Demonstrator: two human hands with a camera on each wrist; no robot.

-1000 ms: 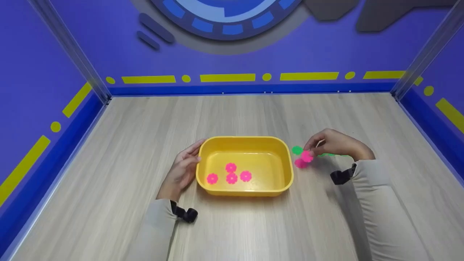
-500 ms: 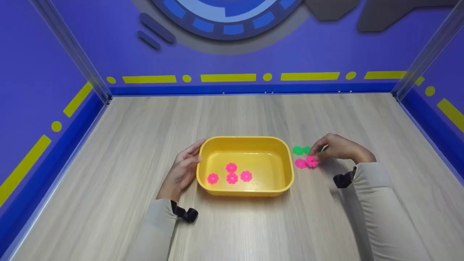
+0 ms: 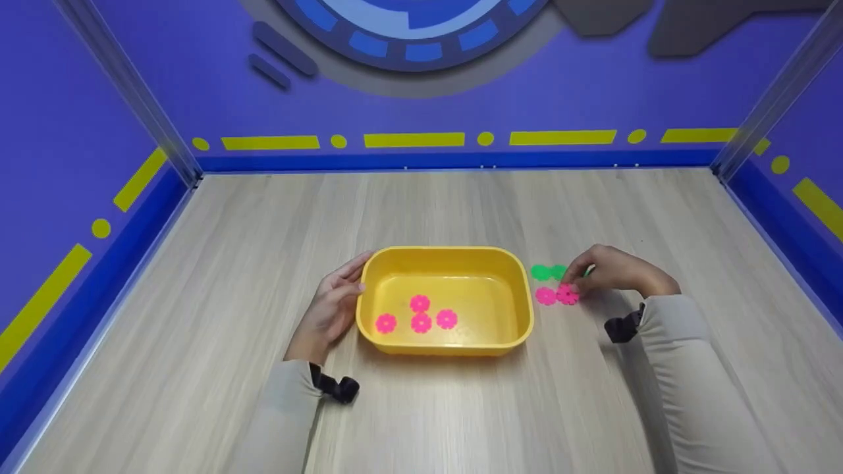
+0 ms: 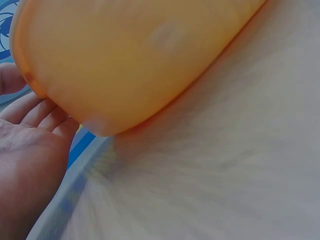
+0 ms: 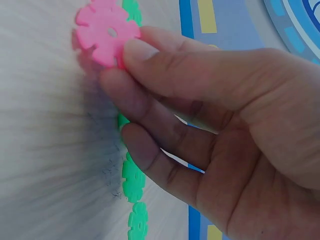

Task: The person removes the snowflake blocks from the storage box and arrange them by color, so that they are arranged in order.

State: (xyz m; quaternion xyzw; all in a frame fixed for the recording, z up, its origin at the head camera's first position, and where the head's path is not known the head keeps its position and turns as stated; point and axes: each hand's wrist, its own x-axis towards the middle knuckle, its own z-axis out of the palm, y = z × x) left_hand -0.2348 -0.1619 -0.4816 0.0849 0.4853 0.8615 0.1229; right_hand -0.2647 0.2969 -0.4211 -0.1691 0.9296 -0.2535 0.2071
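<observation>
A yellow plastic basin (image 3: 444, 350) stands mid-table, with several pink flower-shaped discs (image 3: 421, 322) lying in its left half. My left hand (image 3: 332, 306) holds the basin's left end, thumb at the rim and fingers along the outer wall; the left wrist view shows those fingers (image 4: 37, 112) by the basin's corner. On the other side, my right hand (image 3: 612, 271) pinches a pink flower-shaped disc (image 5: 102, 37) between thumb and finger. That disc sits right beside another pink disc (image 3: 546, 296) on the table; whether the two are joined cannot be told.
Green flower-shaped discs (image 3: 542, 272) lie in a row behind the pink pair, partly hidden by my right hand. More of that row, green discs (image 5: 134, 180), shows in the right wrist view. Blue-purple walls (image 3: 428, 112) bound the wood-grain table (image 3: 276, 217).
My right hand has lowered the pinched pink disc and brought it to the right side of the other pink disc, then stayed nearly still. My left hand and the basin have not moved.
</observation>
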